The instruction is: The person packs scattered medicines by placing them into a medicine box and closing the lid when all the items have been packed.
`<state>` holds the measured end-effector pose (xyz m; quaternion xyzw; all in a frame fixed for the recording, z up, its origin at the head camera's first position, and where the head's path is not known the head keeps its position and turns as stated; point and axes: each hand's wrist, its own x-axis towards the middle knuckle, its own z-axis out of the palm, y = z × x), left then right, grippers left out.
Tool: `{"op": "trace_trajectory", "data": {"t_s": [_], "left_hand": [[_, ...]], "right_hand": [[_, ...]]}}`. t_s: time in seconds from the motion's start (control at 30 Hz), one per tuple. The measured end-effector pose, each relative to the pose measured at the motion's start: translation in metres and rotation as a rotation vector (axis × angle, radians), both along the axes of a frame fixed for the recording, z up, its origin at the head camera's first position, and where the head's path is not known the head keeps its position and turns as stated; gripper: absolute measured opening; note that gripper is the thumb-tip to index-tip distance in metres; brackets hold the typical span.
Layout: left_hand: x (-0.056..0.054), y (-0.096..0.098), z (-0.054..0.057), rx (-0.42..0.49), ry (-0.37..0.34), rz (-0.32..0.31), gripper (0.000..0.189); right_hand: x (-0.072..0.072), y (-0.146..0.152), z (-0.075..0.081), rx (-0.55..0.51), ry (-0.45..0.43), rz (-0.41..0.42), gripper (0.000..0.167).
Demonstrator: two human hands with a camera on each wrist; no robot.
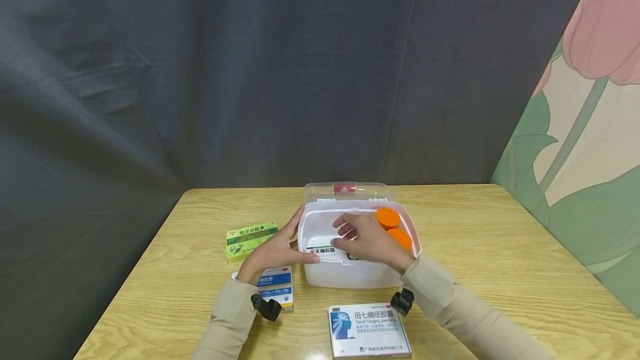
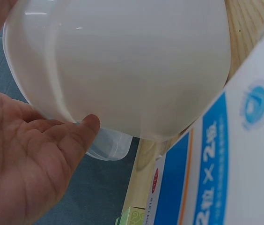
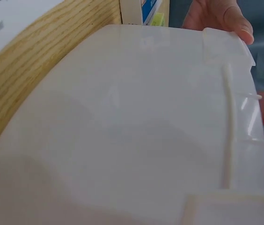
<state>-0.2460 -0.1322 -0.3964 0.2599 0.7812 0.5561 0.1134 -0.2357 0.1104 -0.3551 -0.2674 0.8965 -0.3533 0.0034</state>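
A white plastic medicine box [image 1: 332, 275] stands with its clear lid [image 1: 372, 190] swung open at the back. My left hand [image 1: 275, 251] rests on its left front corner, thumb along the front rim and fingers extended up the left side. My right hand [image 1: 367, 236] is over the opening, fingers loosely bent, with a gap between thumb and fingertips and nothing seen between them. Just below the thumb, a white medicine carton [image 1: 320, 253] with black lettering sits inside at the front. Two orange-capped bottles, one with its cap [image 1: 388, 218] nearer the back, are inside at the right.
Left of the box, a green carton [image 1: 245, 243] lies behind a blue-and-white carton [image 1: 277, 288], partly covered by my left hand and wrist. Another white-and-blue carton [image 1: 370, 329] lies in front on the wooden table [image 1: 475, 249]. A dark curtain [image 1: 300, 71] hangs behind.
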Motion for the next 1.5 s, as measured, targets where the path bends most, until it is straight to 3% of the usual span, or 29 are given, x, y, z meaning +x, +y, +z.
{"op": "trace_trajectory", "data": {"t_s": [0.27, 0.6, 0.9, 1.13, 1.5], "left_hand": [[0.001, 0.0, -0.001, -0.015, -0.009, 0.017, 0.111], [0.002, 0.001, -0.002, 0.014, -0.019, 0.003, 0.113], [0.002, 0.001, 0.0, 0.031, -0.039, -0.008, 0.113], [0.001, 0.0, 0.0, 0.039, -0.029, -0.027, 0.114], [0.001, -0.001, -0.001, 0.037, -0.016, -0.023, 0.115]], "right_hand": [[0.008, 0.004, 0.004, -0.069, 0.103, 0.015, 0.034], [0.018, 0.014, 0.008, -0.123, 0.094, -0.076, 0.037], [0.029, 0.026, 0.012, -0.132, 0.185, -0.138, 0.037], [0.037, 0.033, 0.017, -0.195, 0.155, -0.152, 0.038], [0.047, 0.045, 0.02, -0.249, 0.178, -0.125, 0.039]]}}
